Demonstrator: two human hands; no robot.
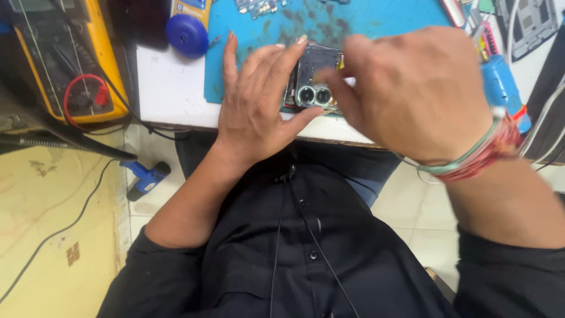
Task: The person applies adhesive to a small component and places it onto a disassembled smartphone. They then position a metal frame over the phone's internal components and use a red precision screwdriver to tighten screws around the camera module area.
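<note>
Head view. Opened phone (315, 79) with two round camera lenses, held at near edge of white bench (170, 88), partly over blue mat (353, 17). Left hand (256, 103) cupped around phone's left side: thumb under lower edge, forefinger across top, remaining fingers raised and spread over mat. Right hand (412, 88) covering phone's right half, fingertips pinched together at phone's right edge; object of pinch hidden, cannot tell. Thread bands (479, 156) on right wrist. Little free room to right: blue cylinder (500, 88) just beside right hand, cables and tools crowded behind. More bare bench to left, between mat edge and yellow meter (65, 59); blue round disc (187, 35) near mat's far left corner. Below bench edge: lap in black shirt (306, 253), tiled floor, blue-handled tool (146, 178) on floor.
</note>
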